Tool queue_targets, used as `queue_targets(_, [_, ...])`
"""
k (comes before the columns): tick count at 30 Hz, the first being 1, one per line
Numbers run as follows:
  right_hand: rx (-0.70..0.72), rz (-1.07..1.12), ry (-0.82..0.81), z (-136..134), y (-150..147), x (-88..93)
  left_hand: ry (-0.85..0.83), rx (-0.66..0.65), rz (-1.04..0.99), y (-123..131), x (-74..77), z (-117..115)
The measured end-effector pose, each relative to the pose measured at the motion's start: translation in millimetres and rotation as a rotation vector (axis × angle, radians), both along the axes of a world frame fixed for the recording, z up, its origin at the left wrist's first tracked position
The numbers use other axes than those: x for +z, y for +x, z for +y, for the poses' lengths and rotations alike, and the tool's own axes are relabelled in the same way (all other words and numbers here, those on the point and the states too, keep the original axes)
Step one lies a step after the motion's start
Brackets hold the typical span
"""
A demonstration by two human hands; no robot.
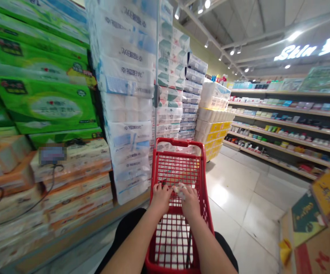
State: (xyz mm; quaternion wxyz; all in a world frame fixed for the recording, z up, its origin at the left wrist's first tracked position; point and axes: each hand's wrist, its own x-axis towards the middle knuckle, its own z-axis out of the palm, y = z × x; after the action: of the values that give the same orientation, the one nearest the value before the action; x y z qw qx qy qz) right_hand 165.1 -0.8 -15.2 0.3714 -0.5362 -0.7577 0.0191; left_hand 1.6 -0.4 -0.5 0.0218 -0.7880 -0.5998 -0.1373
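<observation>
In front of me stands a red plastic shopping cart [157, 167] with grid walls, its far upper bar and side rim rising beyond my hands. Both wrists lie over the cart near a red crossbar [176, 209]. My left hand [161, 198] has curled fingers, its thumb side touching a small crumpled whitish thing [179, 188]. My right hand [190, 201] closes round the other side of that thing. It looks like thin plastic or tissue, but its kind cannot be made out. Through the grid below, the pale floor shows.
Stacked white tissue packs [132, 133] and green packs [53, 102] line the left side close by. Yellow-and-white packs [214, 131] stand ahead. Cosmetics shelves [290, 129] run along the right. Cardboard boxes [321, 243] sit at lower right. Tiled floor [239, 198] lies between.
</observation>
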Motion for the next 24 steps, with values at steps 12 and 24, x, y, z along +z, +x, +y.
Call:
queue_targets(12, [-0.081, 0.004, -0.018, -3, -1, 2.7, -0.020, 0.003, 0.009, 0, 2.4, -2])
queue_targets(24, [-0.164, -0.021, -0.020, -4, 3, 6.0, -0.008, -0.002, 0.000, -1, 1.3, -1])
